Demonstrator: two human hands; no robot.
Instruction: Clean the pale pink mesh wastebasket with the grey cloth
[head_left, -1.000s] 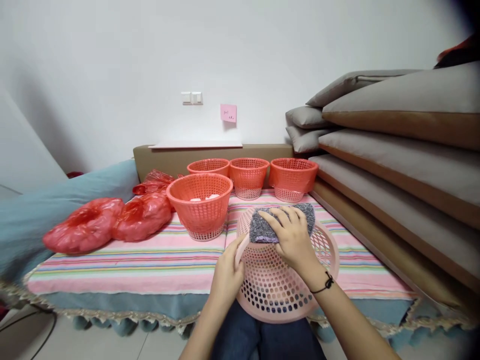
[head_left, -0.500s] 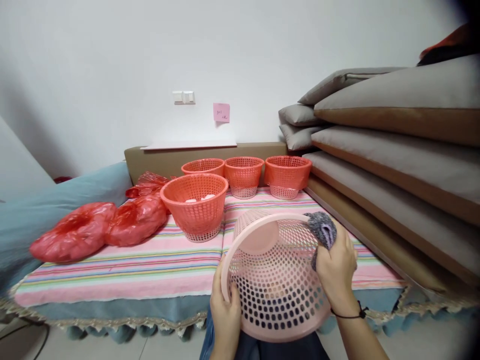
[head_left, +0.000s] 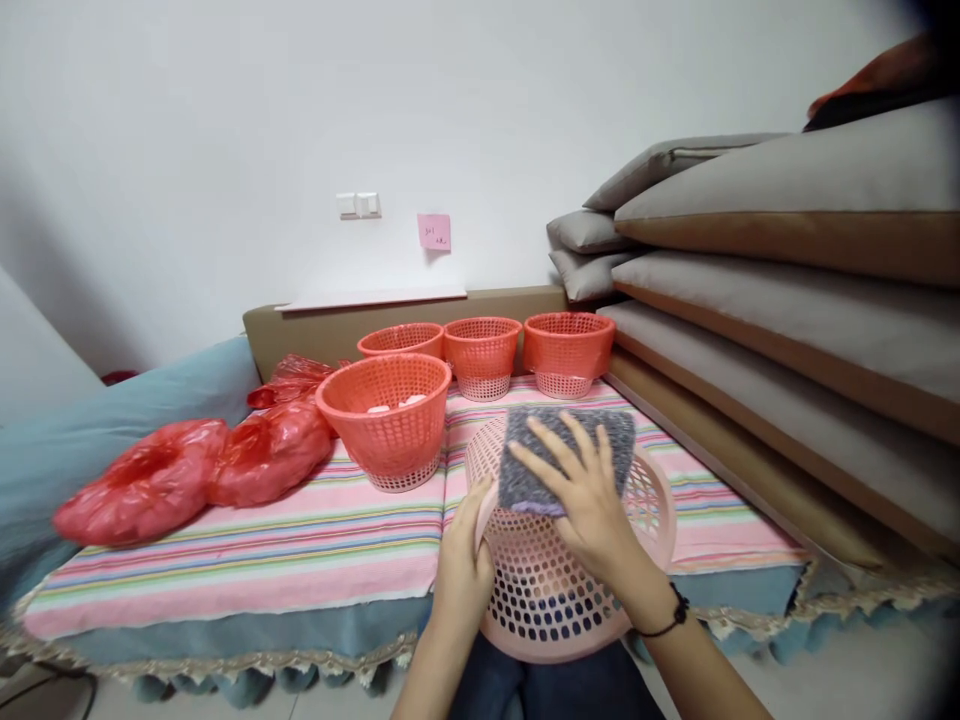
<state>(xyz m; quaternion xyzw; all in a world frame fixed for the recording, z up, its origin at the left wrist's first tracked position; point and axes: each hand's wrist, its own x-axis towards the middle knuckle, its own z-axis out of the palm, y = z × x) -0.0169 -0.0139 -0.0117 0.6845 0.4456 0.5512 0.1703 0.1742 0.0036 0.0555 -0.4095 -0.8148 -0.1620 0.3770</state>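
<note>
While pinching the left rim of a pale pink basket (head_left: 555, 600) between thumb and fingers of the left hand (head_left: 463, 560), grip narrow, lays the right hand (head_left: 589, 490) over a gray cloth (head_left: 519, 480) in the head view, grip wide, fingers spread and pointing to the upper left. Holds the basket tilted at lower center of the frame, mouth toward the camera, above dark trousers (head_left: 585, 690).

Beyond it, shows a striped cover (head_left: 247, 590) over a blue seat (head_left: 315, 632), bearing four red baskets (head_left: 386, 420) mid-frame and knotted red plastic bags (head_left: 262, 470) at left. Rises to stacked gray-brown cushions (head_left: 787, 280) at right and a pale wall (head_left: 480, 100) above, with a pink note (head_left: 434, 232).

Hides the upper rim behind cloth and fingers. Cuts off both forearms at the bottom edge. Cannot identify the white items (head_left: 411, 401) in the front red basket, nor read the note.
</note>
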